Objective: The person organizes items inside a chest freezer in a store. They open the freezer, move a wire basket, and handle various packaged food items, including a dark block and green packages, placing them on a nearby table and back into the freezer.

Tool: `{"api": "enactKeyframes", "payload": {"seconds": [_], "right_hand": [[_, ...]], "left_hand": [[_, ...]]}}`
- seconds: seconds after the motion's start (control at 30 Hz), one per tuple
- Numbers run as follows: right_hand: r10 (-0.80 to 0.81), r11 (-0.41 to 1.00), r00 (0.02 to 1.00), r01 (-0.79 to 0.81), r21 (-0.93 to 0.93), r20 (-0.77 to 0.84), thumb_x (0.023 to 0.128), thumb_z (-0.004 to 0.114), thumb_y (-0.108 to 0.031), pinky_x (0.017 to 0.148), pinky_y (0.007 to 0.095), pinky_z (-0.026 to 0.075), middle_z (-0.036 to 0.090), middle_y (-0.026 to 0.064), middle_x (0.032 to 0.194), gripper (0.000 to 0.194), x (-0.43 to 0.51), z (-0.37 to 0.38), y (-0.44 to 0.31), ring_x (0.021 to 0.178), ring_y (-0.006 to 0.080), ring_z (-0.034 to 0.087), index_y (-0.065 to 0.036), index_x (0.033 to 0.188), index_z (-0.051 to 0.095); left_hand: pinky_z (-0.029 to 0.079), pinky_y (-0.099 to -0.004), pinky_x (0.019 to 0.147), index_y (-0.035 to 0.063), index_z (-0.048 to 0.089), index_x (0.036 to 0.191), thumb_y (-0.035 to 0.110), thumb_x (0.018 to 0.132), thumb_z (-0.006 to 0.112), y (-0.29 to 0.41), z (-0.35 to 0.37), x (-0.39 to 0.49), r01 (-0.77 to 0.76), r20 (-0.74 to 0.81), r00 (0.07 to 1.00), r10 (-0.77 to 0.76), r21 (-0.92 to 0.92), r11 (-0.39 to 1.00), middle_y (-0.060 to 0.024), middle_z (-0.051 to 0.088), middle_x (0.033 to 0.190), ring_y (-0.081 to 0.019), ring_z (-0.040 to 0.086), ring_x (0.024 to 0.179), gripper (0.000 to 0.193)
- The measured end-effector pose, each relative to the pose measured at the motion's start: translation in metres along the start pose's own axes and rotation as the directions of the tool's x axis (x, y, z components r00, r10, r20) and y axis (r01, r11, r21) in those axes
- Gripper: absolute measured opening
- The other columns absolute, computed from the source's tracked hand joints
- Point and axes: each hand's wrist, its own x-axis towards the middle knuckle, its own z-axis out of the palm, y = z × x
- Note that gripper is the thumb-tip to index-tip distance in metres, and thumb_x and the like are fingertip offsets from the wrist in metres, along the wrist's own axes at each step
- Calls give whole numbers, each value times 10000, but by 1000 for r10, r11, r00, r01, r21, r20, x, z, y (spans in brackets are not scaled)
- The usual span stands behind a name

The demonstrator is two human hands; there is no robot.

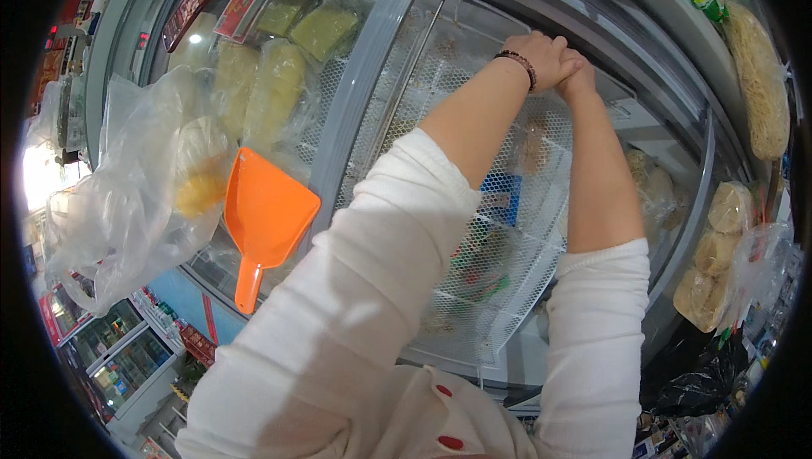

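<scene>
A white wire mesh basket (539,205) sits tilted inside a chest freezer before me, with crumbs on its mesh. My left hand (536,56), a dark beaded bracelet at its wrist, reaches to the far part of the basket. My right hand (576,70) is right beside it, the two touching, fingers curled. What lies under the fingers is hidden, so I cannot tell whether they hold anything. Below the mesh, a blue package (502,199) shows through. An orange plastic dustpan (269,211) lies on the freezer's left part, beside the grey frame bar (368,78).
At left, a clear plastic bag (139,173), a smartphone (195,7) and bagged yellowish foods (276,88) rest on or under the glass. Bagged noodles (755,84), packed round foods (713,249) and a black plastic bag (694,373) line the right side.
</scene>
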Motion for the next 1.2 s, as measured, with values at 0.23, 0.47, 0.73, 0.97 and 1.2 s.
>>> {"api": "enactKeyframes", "payload": {"seconds": [0.23,0.47,0.73,0.97,1.2], "right_hand": [[-104,986,990,116,124,-97,835,525,-265,840,404,481,629,129,1086,275,7,8,8,1017,313,587,-107,1031,635],[-27,1000,999,26,-15,-27,836,526,-277,839,399,486,633,103,1093,264,2,7,3,997,307,599,-149,1036,642],[1,990,995,14,142,-104,812,522,-374,875,396,471,638,89,1089,312,17,22,16,1047,294,583,-200,1027,667],[9,908,685,299,292,-728,815,563,-188,857,407,451,631,130,991,216,-49,52,61,955,344,572,-64,958,667],[741,442,662,-355,824,-112,890,498,-299,861,439,420,578,205,1106,372,-77,117,206,997,354,552,10,1070,604]], "left_hand": [[481,-438,840,71,550,1085,537,910,313,-5,9,7,-19,-50,999,19,-2,1000,-177,632,1043,-312,595,991,551],[475,-427,843,87,552,1103,550,901,327,-4,5,0,-37,-67,997,38,20,999,-178,636,1023,-315,599,976,553],[471,-441,829,65,552,1112,526,883,356,-9,8,17,-57,-16,998,57,20,998,-220,624,1029,-366,602,941,551],[460,-413,834,91,603,1070,304,912,446,0,14,21,-312,65,943,327,512,800,-105,649,953,-252,604,982,309],[497,-430,792,26,616,981,293,909,447,46,47,44,-138,121,988,99,380,915,-181,649,966,-324,632,878,324]]}}
